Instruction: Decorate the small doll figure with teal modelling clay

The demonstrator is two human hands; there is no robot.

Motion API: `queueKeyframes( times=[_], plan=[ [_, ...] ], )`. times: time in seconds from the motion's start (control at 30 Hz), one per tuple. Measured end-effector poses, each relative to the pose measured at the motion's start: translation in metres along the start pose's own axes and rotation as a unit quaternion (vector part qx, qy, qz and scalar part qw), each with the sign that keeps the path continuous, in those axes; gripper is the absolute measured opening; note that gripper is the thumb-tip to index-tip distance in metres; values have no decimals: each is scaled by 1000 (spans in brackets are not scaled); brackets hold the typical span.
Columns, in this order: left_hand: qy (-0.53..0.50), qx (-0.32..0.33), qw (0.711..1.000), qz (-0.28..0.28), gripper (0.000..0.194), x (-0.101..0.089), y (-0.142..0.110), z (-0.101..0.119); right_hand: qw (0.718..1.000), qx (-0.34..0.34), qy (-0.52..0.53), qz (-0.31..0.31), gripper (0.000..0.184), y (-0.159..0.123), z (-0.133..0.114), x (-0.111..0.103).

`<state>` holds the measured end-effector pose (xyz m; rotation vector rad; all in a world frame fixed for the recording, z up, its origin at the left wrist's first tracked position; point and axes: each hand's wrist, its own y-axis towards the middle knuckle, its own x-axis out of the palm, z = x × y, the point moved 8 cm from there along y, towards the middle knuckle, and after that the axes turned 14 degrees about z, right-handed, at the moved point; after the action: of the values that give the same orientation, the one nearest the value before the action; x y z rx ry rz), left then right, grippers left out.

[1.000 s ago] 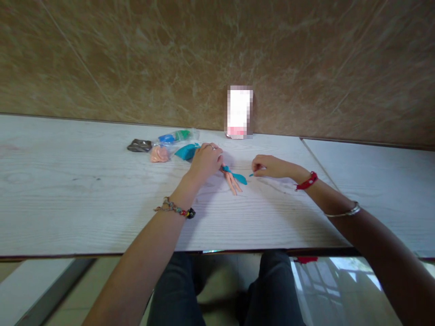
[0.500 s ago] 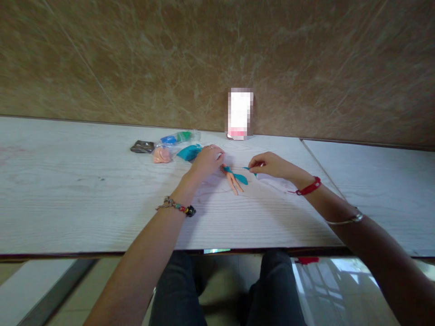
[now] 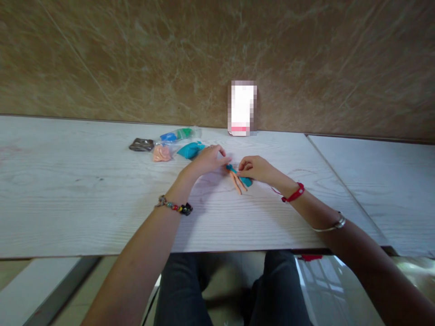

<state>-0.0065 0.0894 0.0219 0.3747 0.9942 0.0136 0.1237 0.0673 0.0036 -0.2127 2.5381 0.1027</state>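
A small clay figure with thin peach legs and teal clay at its upper part lies on the white tabletop. Its upper end is partly covered by my left hand, whose thumb and bent fingers close at that end. From the right, my right hand pinches at the teal clay on the figure, fingertips pressed together. A broad teal flap sticks out below those fingertips, beside the legs. What exactly lies between the right fingertips is hidden. Just behind my left hand sits a teal clay lump.
Bagged clay lies at the left back: a dark packet, a peach lump, a blue packet and a green packet. A phone-like upright object, blurred out, leans on the brown marbled wall.
My right hand has moved left to the figure, bringing the small teal strip it held apart. My left hand stays at the figure's upper end, its thumb now reaching further right.
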Motion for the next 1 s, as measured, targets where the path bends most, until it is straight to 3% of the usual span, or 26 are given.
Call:
queueKeyframes(
  times=[0.37,0.83,1.0],
  plan=[
    [1,51,997,-52,21,6,-6,9,999,-15,-28,2,9,0,-1,1],
    [-10,81,994,-67,19,18,-4,7,995,-45,-88,10,5,-2,-9,-2],
    [-9,84,994,-64,20,19,-3,5,996,-29,-62,-51,9,-8,-7,-7]
  ],
)
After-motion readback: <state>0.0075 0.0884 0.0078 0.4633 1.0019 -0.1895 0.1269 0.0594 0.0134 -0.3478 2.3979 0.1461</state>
